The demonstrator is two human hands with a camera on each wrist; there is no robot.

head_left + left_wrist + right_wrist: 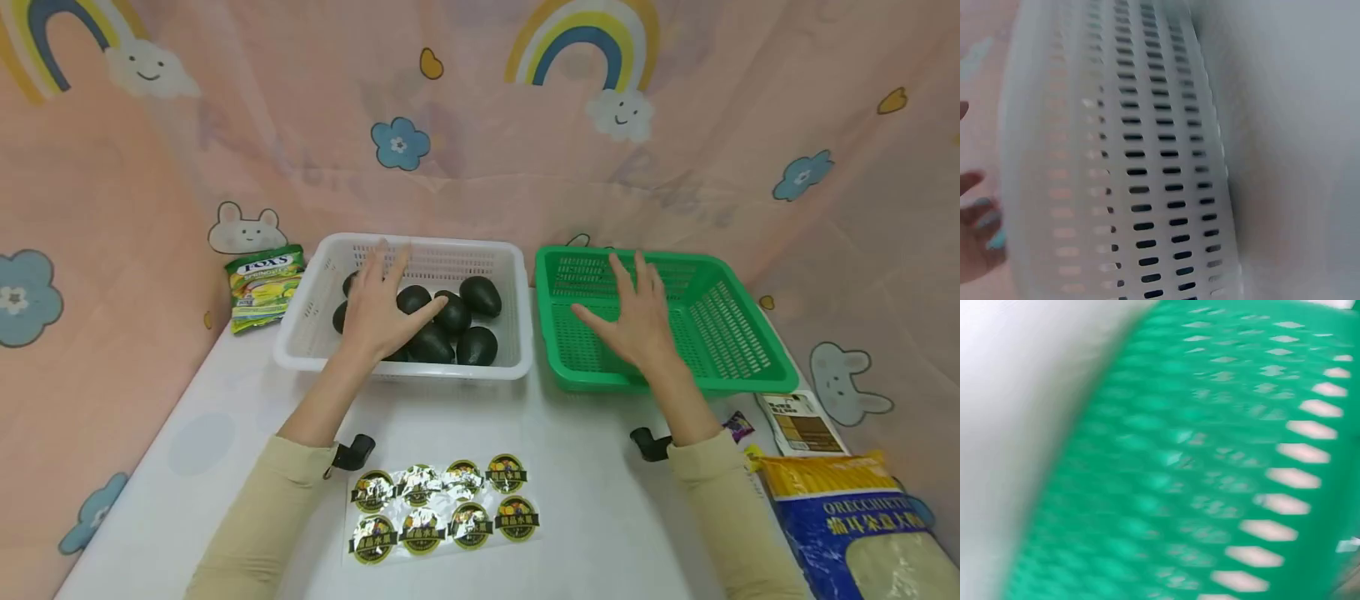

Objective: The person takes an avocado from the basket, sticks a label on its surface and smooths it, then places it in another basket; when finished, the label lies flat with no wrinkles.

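Observation:
My left hand (pixel 380 315) is held over a white plastic basket (pixel 450 369), its fingers spread and holding nothing. Several dark avocados (pixel 480 297) lie inside that basket, and the hand hides some of them. Over the green basket (pixel 592 379) is my right hand (pixel 637 323), fingers also spread, with nothing in its grasp. No contents show in the green basket. The slotted side of the white basket (pixel 1166 153) fills much of the left wrist view, with fingertips at the left edge. A blurred, perforated wall of the green basket (pixel 1210 437) fills the right wrist view.
A sheet of round gold-and-black stickers (pixel 446 510) lies on the white table (pixel 592 517) between the forearms. A green candy bag (pixel 264 286) stands at the back left. A pasta bag (pixel 855 517), a flat packet (pixel 802 423) and a small purple wrapper (pixel 738 426) are at the right.

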